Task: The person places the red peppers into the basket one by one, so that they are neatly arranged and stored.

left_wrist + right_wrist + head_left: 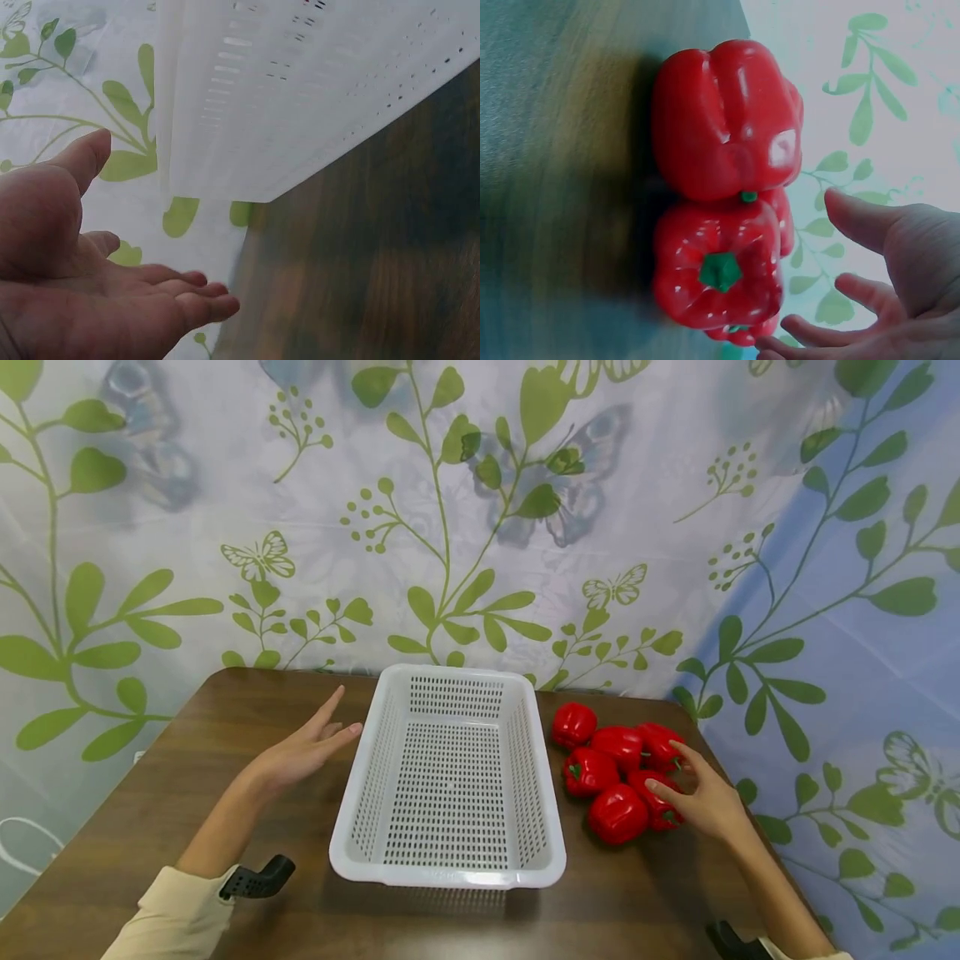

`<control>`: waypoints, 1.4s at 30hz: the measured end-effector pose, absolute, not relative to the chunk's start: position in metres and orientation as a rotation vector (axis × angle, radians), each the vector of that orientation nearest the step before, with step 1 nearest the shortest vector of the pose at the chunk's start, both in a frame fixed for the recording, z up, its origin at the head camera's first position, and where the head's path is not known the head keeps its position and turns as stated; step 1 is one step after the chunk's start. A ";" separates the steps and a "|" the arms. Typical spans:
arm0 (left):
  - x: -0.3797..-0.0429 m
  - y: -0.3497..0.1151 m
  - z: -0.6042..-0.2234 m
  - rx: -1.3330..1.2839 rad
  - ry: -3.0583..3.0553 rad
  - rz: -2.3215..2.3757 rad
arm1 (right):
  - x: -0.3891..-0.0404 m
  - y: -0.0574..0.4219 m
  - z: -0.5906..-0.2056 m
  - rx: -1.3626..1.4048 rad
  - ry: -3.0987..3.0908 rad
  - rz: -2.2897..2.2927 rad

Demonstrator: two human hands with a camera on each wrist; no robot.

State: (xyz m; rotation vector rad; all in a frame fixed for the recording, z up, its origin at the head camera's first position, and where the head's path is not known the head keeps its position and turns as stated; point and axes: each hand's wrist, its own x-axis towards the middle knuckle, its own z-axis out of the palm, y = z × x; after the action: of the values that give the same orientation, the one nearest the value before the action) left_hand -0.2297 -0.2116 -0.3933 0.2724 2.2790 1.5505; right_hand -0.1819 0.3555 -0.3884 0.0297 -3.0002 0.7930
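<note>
Several red bell peppers (618, 817) with green stems lie bunched together on the table. My right hand (703, 795) is over the right side of the bunch, its fingers and thumb spread apart. In the right wrist view, two bell peppers (720, 124) fill the middle, and a gap shows between them and the hand (900, 292). A white perforated plastic basket (450, 878) stands left of the peppers with nothing in it. Beside the basket's left wall is my left hand (300, 753), fingers extended and holding nothing. The left wrist view shows that hand (97, 277) apart from the basket (247, 142).
Under everything is a dark brown wooden table (300, 910). A cloth backdrop (315, 510) printed with leaves and butterflies hangs behind its far edge and along the right side. Each wrist wears a black strap mount (258, 878).
</note>
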 end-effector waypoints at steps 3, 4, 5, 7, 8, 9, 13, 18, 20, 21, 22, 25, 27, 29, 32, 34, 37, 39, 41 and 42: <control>-0.229 -0.211 -0.397 0.287 2.218 1.597 | -0.179 0.360 -0.392 -0.013 -3.029 0.866; -0.230 -0.211 -0.398 0.300 2.199 1.610 | -0.178 0.362 -0.393 -0.026 -3.036 0.889; -0.230 -0.211 -0.399 0.310 2.176 1.626 | -0.178 0.364 -0.393 -0.037 -3.042 0.909; -0.230 -0.210 -0.400 0.325 2.132 1.650 | -0.176 0.367 -0.394 -0.048 -3.050 0.939; -0.229 -0.210 -0.401 0.325 2.112 1.659 | -0.176 0.368 -0.395 -0.049 -3.053 0.949; -0.229 -0.210 -0.401 0.323 2.092 1.669 | -0.175 0.368 -0.396 -0.049 -3.056 0.959; -0.228 -0.210 -0.404 0.335 2.007 1.727 | -0.174 0.370 -0.399 -0.053 -3.075 0.973; -0.228 -0.209 -0.407 0.340 1.963 1.756 | -0.175 0.373 -0.405 -0.072 -3.088 0.986; -0.227 -0.208 -0.408 0.335 1.957 1.760 | -0.174 0.374 -0.407 -0.080 -3.089 0.993; -0.227 -0.208 -0.408 0.334 1.953 1.762 | -0.174 0.374 -0.409 -0.081 -3.091 0.998; -0.227 -0.208 -0.408 0.336 1.951 1.763 | -0.174 0.375 -0.410 -0.081 -3.091 1.001; -0.227 -0.206 -0.409 0.337 1.946 1.766 | -0.174 0.375 -0.413 -0.082 -3.094 1.001; -0.227 -0.206 -0.409 0.341 1.940 1.769 | -0.173 0.376 -0.414 -0.076 -3.095 0.996; -0.227 -0.206 -0.410 0.344 1.936 1.771 | -0.173 0.375 -0.415 -0.077 -3.094 0.979; -0.228 -0.206 -0.411 0.341 1.922 1.783 | -0.172 0.374 -0.415 -0.081 -3.095 0.960; -0.228 -0.205 -0.412 0.338 1.904 1.797 | -0.171 0.374 -0.415 -0.086 -3.095 0.955; -0.228 -0.205 -0.413 0.335 1.869 1.828 | -0.171 0.373 -0.416 -0.091 -3.090 0.956; -0.228 -0.204 -0.414 0.337 1.840 1.855 | -0.171 0.372 -0.417 -0.095 -3.085 0.944; -0.228 -0.204 -0.415 0.344 1.814 1.880 | -0.172 0.372 -0.418 -0.097 -3.077 0.921; -0.228 -0.204 -0.416 0.344 1.809 1.888 | -0.172 0.372 -0.419 -0.097 -3.077 0.908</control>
State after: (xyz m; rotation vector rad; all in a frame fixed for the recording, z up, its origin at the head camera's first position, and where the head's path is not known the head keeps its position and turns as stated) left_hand -0.2281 -0.2045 -0.4157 0.3439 1.8094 1.8880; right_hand -0.1725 0.3722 -0.4190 -0.0967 -3.0770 0.9082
